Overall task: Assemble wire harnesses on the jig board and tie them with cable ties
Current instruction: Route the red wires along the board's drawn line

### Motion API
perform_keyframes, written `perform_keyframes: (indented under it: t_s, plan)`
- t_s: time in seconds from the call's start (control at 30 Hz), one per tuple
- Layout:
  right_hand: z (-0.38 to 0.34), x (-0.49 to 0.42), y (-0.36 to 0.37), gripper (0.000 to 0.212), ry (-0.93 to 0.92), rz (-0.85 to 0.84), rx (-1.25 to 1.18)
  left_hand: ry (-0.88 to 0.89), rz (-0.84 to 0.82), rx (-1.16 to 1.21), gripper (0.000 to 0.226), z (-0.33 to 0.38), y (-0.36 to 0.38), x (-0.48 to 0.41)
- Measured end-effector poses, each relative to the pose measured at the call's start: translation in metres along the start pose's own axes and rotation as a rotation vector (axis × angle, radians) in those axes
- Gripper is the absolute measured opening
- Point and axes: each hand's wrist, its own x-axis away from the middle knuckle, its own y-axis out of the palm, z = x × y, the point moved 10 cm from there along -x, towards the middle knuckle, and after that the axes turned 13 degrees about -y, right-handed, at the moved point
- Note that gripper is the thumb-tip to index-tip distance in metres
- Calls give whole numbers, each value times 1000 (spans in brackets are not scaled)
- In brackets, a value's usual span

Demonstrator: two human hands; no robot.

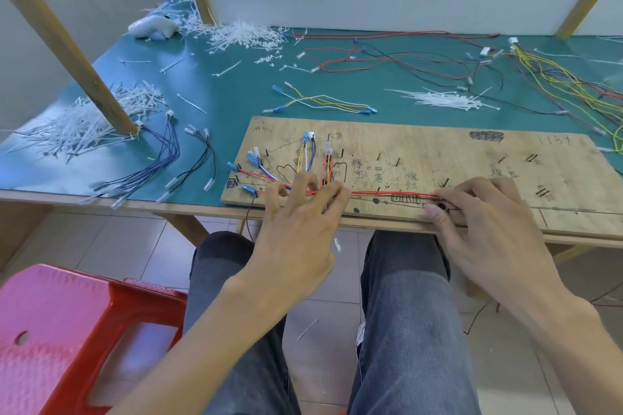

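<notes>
While the scribbled plywood jig board [421, 158] lies at the green counter's [236, 91] near edge, the left hand [296, 222], fingers spread, presses the red wire bundle [387, 193] on it; the right hand [488, 222] pinches the same bundle.

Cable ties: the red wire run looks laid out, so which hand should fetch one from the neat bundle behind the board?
Probably the right hand: the cable tie bundle lies beyond the jig board on its side, while the left hand pins the red wires.
</notes>
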Motion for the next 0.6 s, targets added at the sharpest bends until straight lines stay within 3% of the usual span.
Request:
perform_keyframes:
  t_s: [0.27,0.43,0.6]
  plan:
    - [-6,11,1,42,-66,38,80,5,-36,-87,72,9,7,-2]
    - [-13,15,2,58,-81,-19,182,31,-35,-153,73,20,13,-1]
    - [-11,12,1,49,-54,-55,150,6,-50,-132,70,16,6,-5]
